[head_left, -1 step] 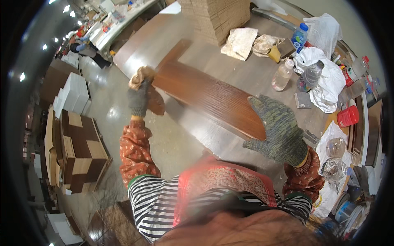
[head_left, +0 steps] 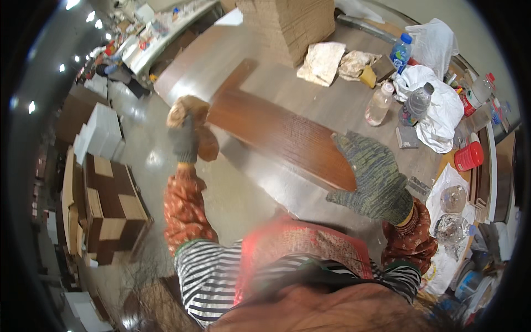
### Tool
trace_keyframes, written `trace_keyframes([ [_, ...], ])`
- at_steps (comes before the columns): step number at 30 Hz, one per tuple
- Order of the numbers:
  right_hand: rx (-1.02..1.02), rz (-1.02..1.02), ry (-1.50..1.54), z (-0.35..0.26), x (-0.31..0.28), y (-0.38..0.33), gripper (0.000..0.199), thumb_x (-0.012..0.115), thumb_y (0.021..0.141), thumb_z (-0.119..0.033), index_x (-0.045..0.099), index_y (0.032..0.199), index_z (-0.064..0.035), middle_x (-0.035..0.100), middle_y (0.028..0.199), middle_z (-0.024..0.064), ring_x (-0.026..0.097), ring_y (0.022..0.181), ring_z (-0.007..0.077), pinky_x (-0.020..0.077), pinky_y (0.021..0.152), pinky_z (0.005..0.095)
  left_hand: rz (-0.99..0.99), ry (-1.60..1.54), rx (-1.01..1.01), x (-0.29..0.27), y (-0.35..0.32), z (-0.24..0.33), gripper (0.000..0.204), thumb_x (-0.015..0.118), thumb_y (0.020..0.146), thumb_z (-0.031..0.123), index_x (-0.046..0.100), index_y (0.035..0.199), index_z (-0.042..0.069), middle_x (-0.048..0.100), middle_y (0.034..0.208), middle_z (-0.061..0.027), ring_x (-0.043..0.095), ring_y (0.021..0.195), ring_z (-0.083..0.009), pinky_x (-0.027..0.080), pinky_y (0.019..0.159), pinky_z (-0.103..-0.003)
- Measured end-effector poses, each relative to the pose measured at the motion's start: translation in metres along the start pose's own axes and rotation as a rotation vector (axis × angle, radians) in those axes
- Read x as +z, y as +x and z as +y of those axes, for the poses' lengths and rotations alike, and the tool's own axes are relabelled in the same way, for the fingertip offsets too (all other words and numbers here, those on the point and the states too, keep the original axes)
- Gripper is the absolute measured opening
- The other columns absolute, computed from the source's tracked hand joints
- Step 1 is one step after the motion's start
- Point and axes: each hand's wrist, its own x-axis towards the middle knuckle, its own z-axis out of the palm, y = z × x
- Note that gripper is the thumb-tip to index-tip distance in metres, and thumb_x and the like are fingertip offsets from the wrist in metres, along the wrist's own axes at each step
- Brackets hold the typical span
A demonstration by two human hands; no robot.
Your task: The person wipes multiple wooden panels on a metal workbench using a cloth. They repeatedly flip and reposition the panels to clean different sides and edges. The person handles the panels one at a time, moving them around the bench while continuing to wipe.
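Observation:
A long reddish-brown wooden plank (head_left: 282, 135) hangs in the air in front of me, slanting from upper left to lower right. My left hand (head_left: 187, 135), in a grey and tan work glove, grips its left end. At the plank's right end my right hand (head_left: 375, 177), in a knitted grey-green glove, holds on with the fingers curled over the edge. Both forearms wear orange patterned sleeves over a striped top.
A grey table (head_left: 232, 61) lies behind the plank, with a tall stack of cardboard sheets (head_left: 290, 22), crumpled cloths (head_left: 337, 63), plastic bottles (head_left: 381, 102), white bags (head_left: 442, 105) and a red jar (head_left: 469, 156). Brown boxes (head_left: 105, 213) stand on the floor at left.

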Motion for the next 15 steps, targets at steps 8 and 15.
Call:
trace_keyframes([
  [8, 0.0, 0.01, -0.017, -0.001, 0.003, -0.001, 0.094, 0.067, 0.083, -0.061, 0.037, 0.151, -0.0043, 0.047, 0.144, 0.0251, 0.049, 0.127, 0.042, 0.0355, 0.109, 0.0535, -0.242, -0.697, 0.65, -0.015, -0.001, 0.191, 0.033, 0.07, 0.086, 0.019, 0.066, 0.116, 0.003, 0.069, 0.105, -0.0115, 0.066, 0.094, -0.0237, 0.053, 0.081, -0.037],
  [15, 0.082, -0.029, -0.068, -0.007, -0.003, -0.003, 0.094, 0.067, 0.083, -0.062, 0.037, 0.151, -0.0031, 0.048, 0.144, 0.024, 0.048, 0.129, 0.0405, 0.0361, 0.108, 0.0524, -0.42, 0.023, 0.415, 0.009, 0.053, 0.106, 0.025, 0.057, 0.098, 0.034, 0.068, 0.108, 0.014, 0.072, 0.097, -0.0138, 0.07, 0.083, -0.0334, 0.054, 0.067, -0.039],
])
